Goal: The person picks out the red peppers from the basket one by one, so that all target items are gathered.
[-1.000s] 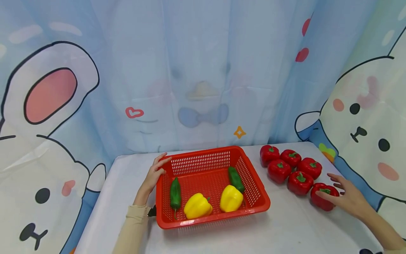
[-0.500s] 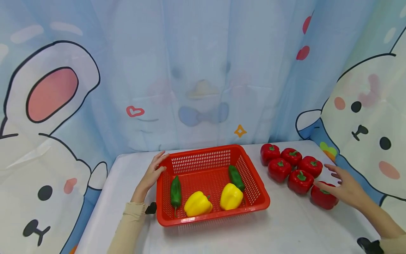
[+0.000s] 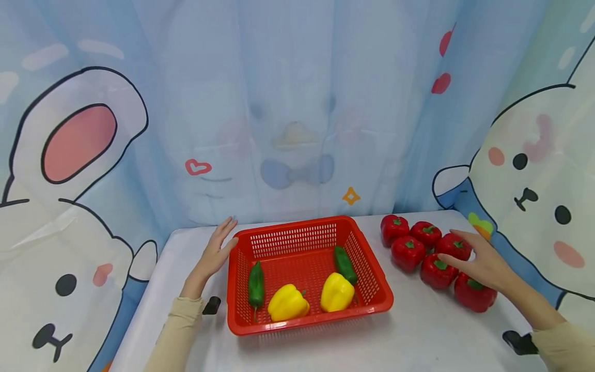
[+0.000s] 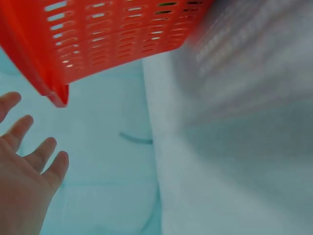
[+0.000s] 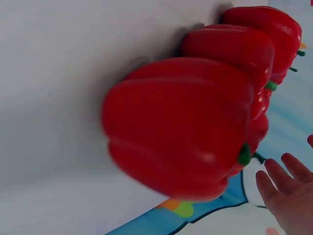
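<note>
My left hand (image 3: 215, 256), fingers extended, is just off the left rim of a red plastic basket (image 3: 302, 223); the left wrist view shows a gap between its fingertips and the basket. Over a cluster of several red bell peppers, my right hand (image 3: 481, 261) has its fingers spread and grips nothing. It hovers above the nearest red bell pepper (image 3: 475, 295) and the one behind it (image 3: 453, 247), partly covering them. Lying in the basket are a green chili pepper (image 3: 256, 284), two yellow bell peppers (image 3: 337, 293) and a dark green elongated vegetable (image 3: 345, 265).
A white cloth covers the table (image 3: 409, 341). Behind it hangs a light blue cartoon curtain (image 3: 297, 103), which also runs down both sides. The basket occupies the middle of the table, with the red peppers to its right.
My left hand has come away from the basket rim, moving left. The right hand has shifted left from the nearest red bell pepper to above the ones behind it. Nothing was lifted.
</note>
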Motion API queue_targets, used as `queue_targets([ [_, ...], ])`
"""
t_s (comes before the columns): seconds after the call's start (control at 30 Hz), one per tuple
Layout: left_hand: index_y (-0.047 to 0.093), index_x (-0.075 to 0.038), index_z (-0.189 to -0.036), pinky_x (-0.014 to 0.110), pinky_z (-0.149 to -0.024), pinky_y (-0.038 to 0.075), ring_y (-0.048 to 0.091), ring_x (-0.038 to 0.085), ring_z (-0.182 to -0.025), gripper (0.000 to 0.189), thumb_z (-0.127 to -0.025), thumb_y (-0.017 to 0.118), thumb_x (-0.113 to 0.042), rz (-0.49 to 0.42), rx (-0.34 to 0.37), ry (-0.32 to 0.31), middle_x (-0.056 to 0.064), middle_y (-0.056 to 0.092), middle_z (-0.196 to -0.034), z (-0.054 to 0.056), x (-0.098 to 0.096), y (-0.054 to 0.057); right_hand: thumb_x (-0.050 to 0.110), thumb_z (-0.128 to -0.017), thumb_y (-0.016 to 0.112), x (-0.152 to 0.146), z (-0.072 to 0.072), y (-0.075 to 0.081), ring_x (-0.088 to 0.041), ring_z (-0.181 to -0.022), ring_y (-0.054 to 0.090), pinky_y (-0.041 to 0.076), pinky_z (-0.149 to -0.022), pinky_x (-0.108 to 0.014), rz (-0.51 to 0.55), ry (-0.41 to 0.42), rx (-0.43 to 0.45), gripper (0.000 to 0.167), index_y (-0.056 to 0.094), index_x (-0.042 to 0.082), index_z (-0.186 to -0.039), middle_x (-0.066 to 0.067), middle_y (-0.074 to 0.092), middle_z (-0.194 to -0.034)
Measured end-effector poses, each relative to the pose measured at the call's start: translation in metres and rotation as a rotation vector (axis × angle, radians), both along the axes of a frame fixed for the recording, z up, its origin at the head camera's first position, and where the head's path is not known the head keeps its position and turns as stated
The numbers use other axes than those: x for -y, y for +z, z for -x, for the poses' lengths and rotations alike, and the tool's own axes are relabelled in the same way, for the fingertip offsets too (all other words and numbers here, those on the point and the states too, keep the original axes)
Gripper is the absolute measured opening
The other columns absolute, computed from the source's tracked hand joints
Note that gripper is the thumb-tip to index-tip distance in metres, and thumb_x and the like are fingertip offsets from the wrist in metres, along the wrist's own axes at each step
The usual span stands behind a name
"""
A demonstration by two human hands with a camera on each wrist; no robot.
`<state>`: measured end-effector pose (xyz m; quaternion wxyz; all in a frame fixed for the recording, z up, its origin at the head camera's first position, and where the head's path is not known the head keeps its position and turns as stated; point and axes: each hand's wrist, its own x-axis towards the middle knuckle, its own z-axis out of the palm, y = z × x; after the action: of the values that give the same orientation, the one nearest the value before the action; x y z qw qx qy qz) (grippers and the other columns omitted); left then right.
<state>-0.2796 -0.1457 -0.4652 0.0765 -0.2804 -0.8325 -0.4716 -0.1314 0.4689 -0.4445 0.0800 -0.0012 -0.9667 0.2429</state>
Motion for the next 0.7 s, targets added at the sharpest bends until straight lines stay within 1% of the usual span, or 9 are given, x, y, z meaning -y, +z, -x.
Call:
queue_targets([
  [0.1,0.036,-0.001,-0.152,0.067,-0.109,0.016,0.017,0.043,-0.144,0.057,-0.101,0.051,-0.019,0.037,-0.014,0.015,0.021,0.023,-0.159,-0.001,-0.001,0.005,0.045,-0.086,0.072,0.009,0.009,0.008,-0.056,-0.124,0.031,0.041,-0.08,-0.074,-0.012,0.019,-0.005,0.09,0.031,-0.004,-0.149,-0.036,0.033,-0.142],
  [0.23,0.033,-0.004,-0.154,0.066,-0.109,0.016,0.017,0.041,-0.145,0.058,-0.101,0.05,-0.023,0.073,-0.016,0.03,0.018,0.022,-0.16,-0.001,-0.005,0.012,0.048,-0.086,0.07,0.02,0.019,0.017,-0.055,-0.127,0.03,0.041,-0.082,-0.074,0.006,0.035,0.017,0.09,0.03,0.0,-0.151,-0.035,0.03,-0.145],
  [0.33,0.032,-0.004,-0.154,0.066,-0.109,0.017,0.017,0.041,-0.145,0.06,-0.102,0.05,-0.025,0.105,-0.017,0.035,0.018,0.021,-0.161,-0.002,-0.007,0.016,0.046,-0.087,0.07,0.028,0.026,0.021,-0.055,-0.128,0.029,0.041,-0.082,-0.073,0.022,0.049,0.024,0.09,0.029,0.0,-0.152,-0.035,0.028,-0.146],
  [0.5,0.032,-0.005,-0.155,0.067,-0.109,0.019,0.018,0.041,-0.145,0.061,-0.101,0.051,-0.028,0.155,-0.017,0.055,0.017,0.02,-0.161,-0.005,-0.009,0.023,0.048,-0.087,0.07,0.042,0.039,0.025,-0.055,-0.131,0.027,0.039,-0.085,-0.074,0.01,0.061,0.028,0.09,0.029,0.0,-0.152,-0.035,0.025,-0.149],
  [0.7,0.032,-0.005,-0.155,0.067,-0.108,0.02,0.019,0.041,-0.145,0.062,-0.101,0.05,-0.029,0.213,-0.056,0.074,0.018,0.02,-0.161,-0.005,-0.011,0.032,0.052,-0.087,0.066,0.06,0.052,0.036,-0.054,-0.133,0.026,0.035,-0.089,-0.075,-0.026,0.073,0.035,0.09,0.031,0.0,-0.152,-0.034,0.024,-0.151],
])
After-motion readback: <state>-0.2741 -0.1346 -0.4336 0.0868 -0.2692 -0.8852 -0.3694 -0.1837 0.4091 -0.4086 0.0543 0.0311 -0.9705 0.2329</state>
